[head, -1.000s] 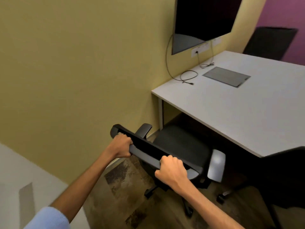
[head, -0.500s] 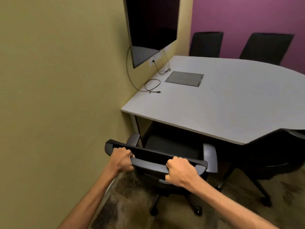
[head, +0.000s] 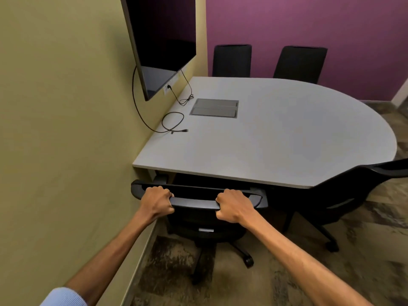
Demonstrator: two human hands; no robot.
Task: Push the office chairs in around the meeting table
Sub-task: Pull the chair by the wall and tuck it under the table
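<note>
A: Office chair, nearest one, sat at the table's straight near edge by the yellow wall. Left hand and right hand were both fisted around its top back rail, fingers curled over, apart at shoulder spacing.

B: How far in?

A: Seat looked mostly under the meeting table; backrest stood just short of the edge. Probably the last bit of the push.

B: Doing it well?

A: Even pressure from both hands, straight ahead, so the chair doesn't swivel toward the wall. Go slow near the end. The left armrest sat right beside the table leg and could catch there. Can't tell whether the armrests clear the tabletop's underside.

B: Around it?

A: Second chair stood just right, angled, back turned out, not pushed in; its base was near this one's casters, so possible snag. Two more chairs at the far side against the purple wall looked tucked already. On the table: a loose cable and a flush power hatch, both well clear. Wall screen hung above the left end. Patterned carpet, casters should roll fine.
</note>
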